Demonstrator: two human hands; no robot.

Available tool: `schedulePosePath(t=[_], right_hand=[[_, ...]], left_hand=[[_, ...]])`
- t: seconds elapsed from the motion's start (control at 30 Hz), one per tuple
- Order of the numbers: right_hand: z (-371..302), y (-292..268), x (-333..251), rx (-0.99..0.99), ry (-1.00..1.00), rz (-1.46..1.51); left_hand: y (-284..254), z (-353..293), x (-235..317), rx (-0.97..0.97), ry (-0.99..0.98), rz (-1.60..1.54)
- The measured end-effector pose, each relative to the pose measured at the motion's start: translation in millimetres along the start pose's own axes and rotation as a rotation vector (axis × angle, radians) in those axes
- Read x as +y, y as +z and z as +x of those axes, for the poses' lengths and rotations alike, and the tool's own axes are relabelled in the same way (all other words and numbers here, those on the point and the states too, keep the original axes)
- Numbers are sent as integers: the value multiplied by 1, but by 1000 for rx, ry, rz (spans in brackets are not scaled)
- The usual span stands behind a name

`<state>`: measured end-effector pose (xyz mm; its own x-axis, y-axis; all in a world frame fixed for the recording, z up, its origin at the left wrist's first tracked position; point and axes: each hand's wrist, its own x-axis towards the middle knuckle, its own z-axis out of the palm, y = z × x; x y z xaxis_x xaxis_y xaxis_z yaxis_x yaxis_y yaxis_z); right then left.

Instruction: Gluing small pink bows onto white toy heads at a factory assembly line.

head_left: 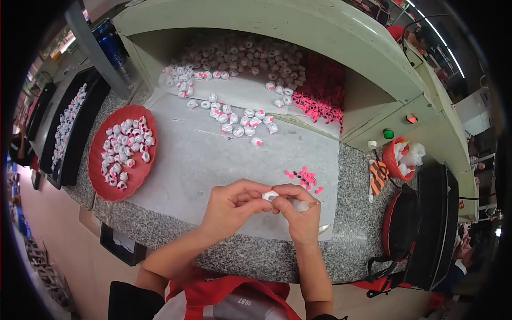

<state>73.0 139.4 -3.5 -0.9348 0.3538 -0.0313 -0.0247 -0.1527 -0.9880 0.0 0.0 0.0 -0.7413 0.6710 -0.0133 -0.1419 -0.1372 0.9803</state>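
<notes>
Over the front of the paper-covered worktop, my left hand and my right hand meet with fingers closed around a small white rounded piece. A dark patch shows on the piece's near side. Tucked in my right hand is also a small translucent bottle with a thin needle-like tip pointing right. Just beyond my right hand lie loose flat pink pieces, a few with dark spots. Farther back sits a scattered group of white rounded pieces, several with pink bits on them.
A red scalloped tray at the left holds many white-and-pink pieces. The green-grey shelf at the back holds heaps of white pieces and pink pieces. On the right are a red basket, a striped cloth and a black bin.
</notes>
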Motion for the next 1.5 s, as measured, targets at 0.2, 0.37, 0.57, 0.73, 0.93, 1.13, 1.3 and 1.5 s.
schedulePosePath(t=[0.2, 0.37, 0.57, 0.73, 0.93, 1.13, 1.3, 1.5], right_hand=[[2, 6, 2, 81, -60, 100], [1, 14, 8, 99, 115, 70], [0, 24, 27, 147, 100, 23], [3, 8, 23, 135, 205, 40], [0, 11, 17, 50, 10, 98], [-7, 1, -17, 150, -12, 81], [-15, 0, -30, 237, -112, -29], [-34, 12, -38, 374, -301, -139]], left_hand=[[0, 2, 0, 21, -13, -65], [-3, -2, 6, 74, -72, -99], [-76, -5, 3, 410, 133, 509], [-153, 2, 19, 916, 414, 1590], [-91, 96, -36, 338, 538, 1433], [-55, 54, 8, 208, 137, 579], [-19, 13, 32, -73, -251, -594], [0, 6, 11, 73, 274, -33]])
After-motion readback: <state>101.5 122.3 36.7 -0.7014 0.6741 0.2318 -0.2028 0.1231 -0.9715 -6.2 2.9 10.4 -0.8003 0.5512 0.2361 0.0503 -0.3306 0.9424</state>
